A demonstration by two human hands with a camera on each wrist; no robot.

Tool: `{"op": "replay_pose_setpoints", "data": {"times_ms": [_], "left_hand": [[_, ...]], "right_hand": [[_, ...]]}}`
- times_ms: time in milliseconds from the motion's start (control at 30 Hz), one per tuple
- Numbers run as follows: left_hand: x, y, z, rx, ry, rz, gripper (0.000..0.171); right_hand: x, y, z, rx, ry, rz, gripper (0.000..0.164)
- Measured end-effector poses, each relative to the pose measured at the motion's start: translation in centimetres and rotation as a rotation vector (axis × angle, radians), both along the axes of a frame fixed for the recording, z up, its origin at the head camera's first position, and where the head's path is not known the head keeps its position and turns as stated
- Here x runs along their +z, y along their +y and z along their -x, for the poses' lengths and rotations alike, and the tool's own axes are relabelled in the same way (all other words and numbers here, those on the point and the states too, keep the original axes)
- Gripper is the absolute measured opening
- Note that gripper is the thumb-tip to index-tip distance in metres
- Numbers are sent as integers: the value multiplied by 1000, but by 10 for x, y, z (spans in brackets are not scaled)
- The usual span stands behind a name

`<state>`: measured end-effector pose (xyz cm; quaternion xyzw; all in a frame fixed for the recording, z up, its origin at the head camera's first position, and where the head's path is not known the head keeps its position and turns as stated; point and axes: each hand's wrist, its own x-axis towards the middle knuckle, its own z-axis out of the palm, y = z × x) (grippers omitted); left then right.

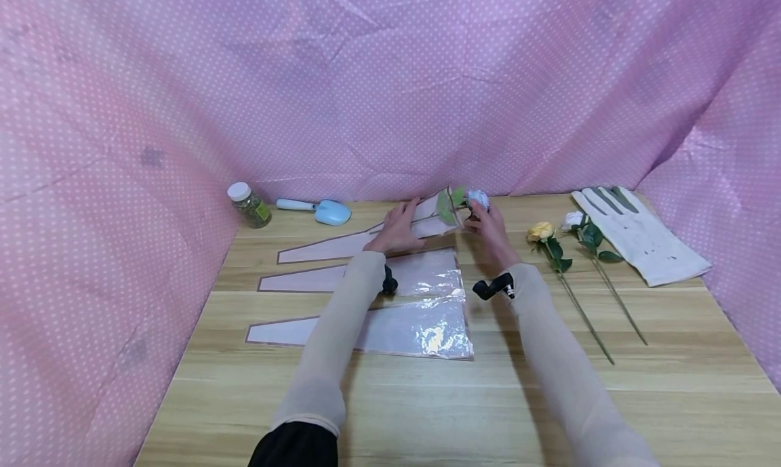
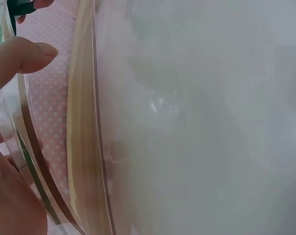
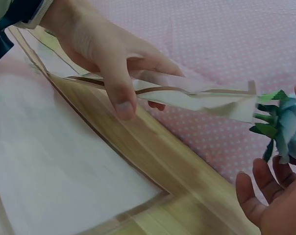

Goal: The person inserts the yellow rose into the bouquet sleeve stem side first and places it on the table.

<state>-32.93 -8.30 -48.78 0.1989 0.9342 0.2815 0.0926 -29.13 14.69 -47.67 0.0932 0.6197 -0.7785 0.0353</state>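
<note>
My left hand (image 1: 398,230) grips a flat, tapered flower sleeve (image 1: 432,213) with a brown border, lifted at its wide end. A pale blue rose (image 1: 478,198) pokes its head out of that wide mouth. Its green stem (image 2: 35,181) shows through the film in the left wrist view, and its leaves (image 1: 448,206) overlap the sleeve. My right hand (image 1: 490,231) holds the rose by its head, with fingers curled around the bloom (image 3: 289,128). In the right wrist view the left thumb (image 3: 119,93) lies across the near face of the sleeve.
Two more sleeves (image 1: 421,270) lie stacked toward me on the wooden table (image 1: 427,413). To the right are a yellow rose (image 1: 540,232), a white rose (image 1: 573,220) and white work gloves (image 1: 655,240). A lidded jar (image 1: 251,208) and blue trowel (image 1: 332,213) sit back left. Pink dotted cloth (image 1: 390,87) hangs behind.
</note>
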Motion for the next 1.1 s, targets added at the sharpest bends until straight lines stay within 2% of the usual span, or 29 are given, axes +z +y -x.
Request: {"op": "replay_pose_setpoints", "data": {"times_ms": [133,267,367,500,567,867,1100], "left_hand": [[-1,-1,0,-3,1,-5,108],[-1,-2,0,-2,-9,-5,108],[-1,-2,-1,1,-13,-7,109],[0,-2,-2,-1,-6,-5,108],[0,-1,-3,-4,0,-1,108],[4,0,-4,-16,5,0,106],[4,1,-3,-40,39,-4,104]], "right_hand": [[3,7,-1,46,23,-46,60],[3,10,-1,11,52,-36,58],[3,9,-1,-48,68,1,47],[2,8,-1,-101,94,54,21],[2,8,-1,-110,110,58,17],[4,6,-4,-71,157,-34,18],[8,6,-4,-55,163,-102,17]]}}
